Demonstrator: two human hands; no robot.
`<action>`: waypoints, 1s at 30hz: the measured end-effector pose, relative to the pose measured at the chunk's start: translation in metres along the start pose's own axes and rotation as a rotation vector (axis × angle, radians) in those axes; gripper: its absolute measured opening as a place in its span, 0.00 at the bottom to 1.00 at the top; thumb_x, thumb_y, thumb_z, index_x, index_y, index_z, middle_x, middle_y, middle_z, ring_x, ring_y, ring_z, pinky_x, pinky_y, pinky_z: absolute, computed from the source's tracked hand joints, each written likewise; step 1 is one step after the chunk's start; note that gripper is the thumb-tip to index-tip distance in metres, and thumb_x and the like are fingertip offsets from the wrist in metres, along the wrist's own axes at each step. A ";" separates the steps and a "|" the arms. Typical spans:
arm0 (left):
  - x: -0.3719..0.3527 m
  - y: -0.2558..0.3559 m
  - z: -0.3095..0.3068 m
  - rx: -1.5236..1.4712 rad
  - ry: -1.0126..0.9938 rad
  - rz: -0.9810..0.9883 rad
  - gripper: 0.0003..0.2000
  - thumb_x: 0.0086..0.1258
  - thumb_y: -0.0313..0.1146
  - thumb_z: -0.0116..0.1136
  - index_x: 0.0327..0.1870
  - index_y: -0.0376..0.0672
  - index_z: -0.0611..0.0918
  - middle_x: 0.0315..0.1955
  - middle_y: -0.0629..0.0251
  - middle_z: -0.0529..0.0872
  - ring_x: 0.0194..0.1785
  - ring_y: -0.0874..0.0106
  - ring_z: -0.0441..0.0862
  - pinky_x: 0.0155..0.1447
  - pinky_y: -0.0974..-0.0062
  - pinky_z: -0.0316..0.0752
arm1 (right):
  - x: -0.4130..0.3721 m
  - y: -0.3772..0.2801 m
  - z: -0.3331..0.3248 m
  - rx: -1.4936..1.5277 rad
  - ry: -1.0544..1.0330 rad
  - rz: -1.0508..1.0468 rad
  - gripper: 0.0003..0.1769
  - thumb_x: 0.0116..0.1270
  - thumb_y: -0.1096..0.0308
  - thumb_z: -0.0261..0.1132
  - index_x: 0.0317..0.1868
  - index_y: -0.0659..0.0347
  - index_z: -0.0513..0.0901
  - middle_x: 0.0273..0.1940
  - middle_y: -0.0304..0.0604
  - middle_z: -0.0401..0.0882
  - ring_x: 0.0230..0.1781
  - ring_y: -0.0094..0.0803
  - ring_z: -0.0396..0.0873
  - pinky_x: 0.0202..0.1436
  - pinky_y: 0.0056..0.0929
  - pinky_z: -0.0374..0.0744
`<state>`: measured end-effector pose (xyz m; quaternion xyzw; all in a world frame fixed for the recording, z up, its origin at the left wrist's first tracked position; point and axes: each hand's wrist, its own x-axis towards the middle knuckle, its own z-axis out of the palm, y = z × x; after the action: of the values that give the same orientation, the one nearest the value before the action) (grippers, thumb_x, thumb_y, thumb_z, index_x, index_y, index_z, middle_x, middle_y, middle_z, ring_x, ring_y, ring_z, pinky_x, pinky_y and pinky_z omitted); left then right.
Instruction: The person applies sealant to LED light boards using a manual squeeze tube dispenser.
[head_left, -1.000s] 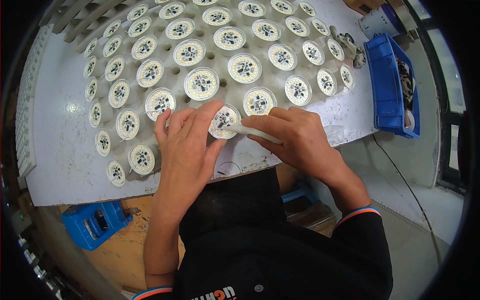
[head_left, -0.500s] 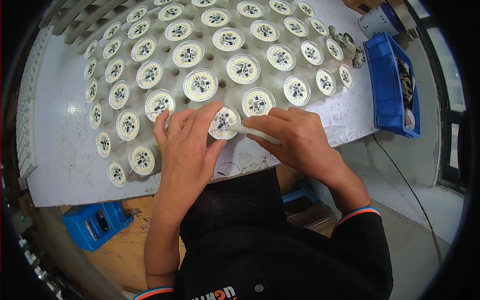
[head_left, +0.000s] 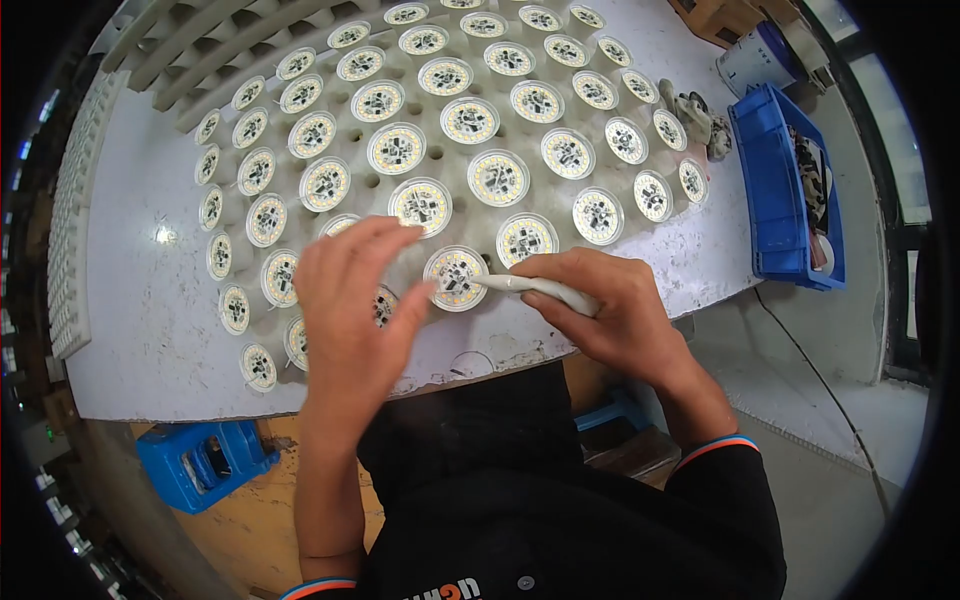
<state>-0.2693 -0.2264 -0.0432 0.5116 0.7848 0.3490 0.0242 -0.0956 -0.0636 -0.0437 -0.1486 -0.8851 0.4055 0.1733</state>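
Note:
Round LED lamp boards in clear-rimmed cups stand in rows in a pale holder (head_left: 472, 222) with round holes. At the near edge, one LED board (head_left: 456, 279) lies between my two hands. My right hand (head_left: 615, 310) is closed around a white tapered tool (head_left: 545, 291), whose exact kind I cannot make out. Its thin tip points left and meets the right rim of that board. To the left of the board is my left hand (head_left: 350, 310), open, slightly blurred, with thumb and fingers apart. It covers parts of several neighbouring boards.
At the table's right edge sits a blue crate (head_left: 760, 190) with items inside, beside a white bucket (head_left: 755, 60) and a patterned cloth (head_left: 700, 122). Pale slotted racks (head_left: 190, 60) stand at the back left. A blue stool (head_left: 205, 465) is below the table.
My left hand has come off the near LED board and moved left, its fingers spreading. My right hand still holds the white tool at the board. The whole view has shifted slightly.

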 end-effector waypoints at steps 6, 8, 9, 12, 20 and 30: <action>0.039 -0.022 0.003 0.163 -0.021 0.011 0.16 0.58 0.29 0.68 0.48 0.44 0.83 0.46 0.61 0.82 0.54 0.59 0.76 0.60 0.63 0.66 | -0.002 0.003 0.000 0.004 0.008 -0.002 0.14 0.60 0.76 0.71 0.49 0.61 0.86 0.38 0.47 0.87 0.36 0.37 0.86 0.39 0.31 0.81; 0.045 -0.028 0.009 0.193 -0.047 0.036 0.15 0.57 0.30 0.68 0.47 0.44 0.83 0.45 0.62 0.82 0.53 0.59 0.75 0.59 0.63 0.66 | -0.003 0.002 0.000 0.021 -0.013 0.017 0.14 0.61 0.76 0.71 0.49 0.61 0.86 0.38 0.47 0.87 0.36 0.37 0.86 0.39 0.31 0.81; 0.048 -0.028 0.012 0.201 -0.067 0.038 0.15 0.57 0.31 0.69 0.46 0.44 0.83 0.45 0.62 0.82 0.53 0.59 0.75 0.59 0.63 0.66 | -0.004 0.003 0.000 0.024 -0.007 0.014 0.14 0.61 0.76 0.71 0.49 0.61 0.86 0.38 0.47 0.87 0.36 0.37 0.86 0.39 0.31 0.81; 0.051 -0.029 0.016 0.204 -0.091 0.026 0.14 0.56 0.31 0.70 0.43 0.43 0.82 0.45 0.63 0.82 0.53 0.59 0.75 0.58 0.62 0.66 | -0.004 0.006 0.000 0.031 0.001 0.017 0.15 0.61 0.76 0.71 0.49 0.61 0.86 0.38 0.47 0.87 0.35 0.36 0.86 0.39 0.31 0.80; 0.044 -0.021 0.010 0.101 -0.031 0.034 0.09 0.55 0.29 0.69 0.35 0.43 0.81 0.38 0.64 0.81 0.48 0.61 0.75 0.57 0.63 0.65 | -0.003 0.008 -0.001 0.038 0.005 0.040 0.15 0.60 0.76 0.72 0.49 0.61 0.86 0.38 0.46 0.87 0.36 0.36 0.86 0.39 0.31 0.81; 0.026 -0.022 0.014 0.200 -0.032 0.066 0.09 0.58 0.35 0.69 0.35 0.44 0.81 0.36 0.65 0.80 0.46 0.63 0.75 0.59 0.63 0.61 | 0.001 0.006 -0.001 -0.011 0.038 -0.009 0.14 0.60 0.74 0.72 0.48 0.60 0.86 0.39 0.46 0.87 0.37 0.38 0.86 0.39 0.32 0.81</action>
<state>-0.2937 -0.2027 -0.0584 0.5424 0.7981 0.2613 -0.0259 -0.0960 -0.0590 -0.0475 -0.1531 -0.8847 0.3968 0.1909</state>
